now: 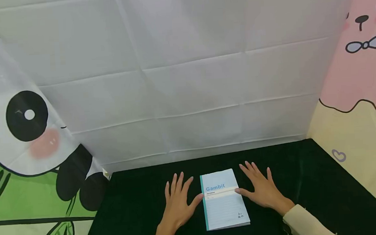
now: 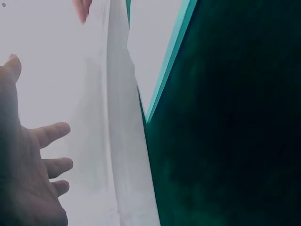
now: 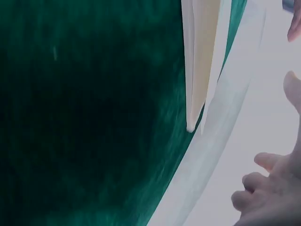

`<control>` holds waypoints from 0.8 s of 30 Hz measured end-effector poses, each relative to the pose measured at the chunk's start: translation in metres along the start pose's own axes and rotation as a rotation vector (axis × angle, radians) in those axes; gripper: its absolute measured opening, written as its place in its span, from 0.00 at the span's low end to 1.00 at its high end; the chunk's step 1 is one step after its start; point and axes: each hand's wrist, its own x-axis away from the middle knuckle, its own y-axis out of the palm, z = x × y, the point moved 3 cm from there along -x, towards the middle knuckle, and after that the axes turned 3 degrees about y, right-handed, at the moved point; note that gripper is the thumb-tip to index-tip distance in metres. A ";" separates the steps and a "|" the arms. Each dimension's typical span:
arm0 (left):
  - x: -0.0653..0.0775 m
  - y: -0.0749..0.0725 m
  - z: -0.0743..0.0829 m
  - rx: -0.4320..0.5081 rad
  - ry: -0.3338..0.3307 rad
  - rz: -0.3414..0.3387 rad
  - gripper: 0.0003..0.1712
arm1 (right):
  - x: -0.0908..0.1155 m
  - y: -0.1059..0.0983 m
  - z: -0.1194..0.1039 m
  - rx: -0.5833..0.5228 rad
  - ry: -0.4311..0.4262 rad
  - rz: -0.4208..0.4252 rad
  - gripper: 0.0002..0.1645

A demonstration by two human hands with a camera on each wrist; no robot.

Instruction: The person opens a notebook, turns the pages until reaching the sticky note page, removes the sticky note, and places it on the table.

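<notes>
A light blue "Gambit" notebook (image 1: 226, 212) lies closed on the dark green tabletop, with a teal spine on its left side and a pale band across the cover. My left hand (image 1: 177, 206) is to its left, fingers spread, thumb tip right at the spine. On the other side, my right hand (image 1: 265, 190) has its fingers fanned out, and its thumb tip overlaps the notebook's right edge in the head view. Neither hand grips anything. The left wrist view has the spine side of the notebook (image 2: 155, 42); in the right wrist view its page edges (image 3: 202, 52) show.
The dark green tabletop (image 1: 141, 192) ends at a creased white cloth backdrop (image 1: 193, 95). A panda-print cloth (image 1: 44, 144) hangs at the left, and a pink and cream printed cloth (image 1: 357, 78) at the right.
</notes>
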 end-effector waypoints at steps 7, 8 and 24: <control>0.017 0.024 0.014 0.022 0.031 -0.078 0.43 | 0.014 0.019 -0.020 -0.082 -0.141 -0.062 0.54; 0.019 0.027 0.015 0.026 0.037 -0.088 0.43 | 0.015 0.021 -0.022 -0.086 -0.161 -0.070 0.53; 0.017 0.057 0.035 -0.023 0.150 -0.282 0.45 | 0.027 0.040 -0.022 -0.052 -0.217 -0.284 0.60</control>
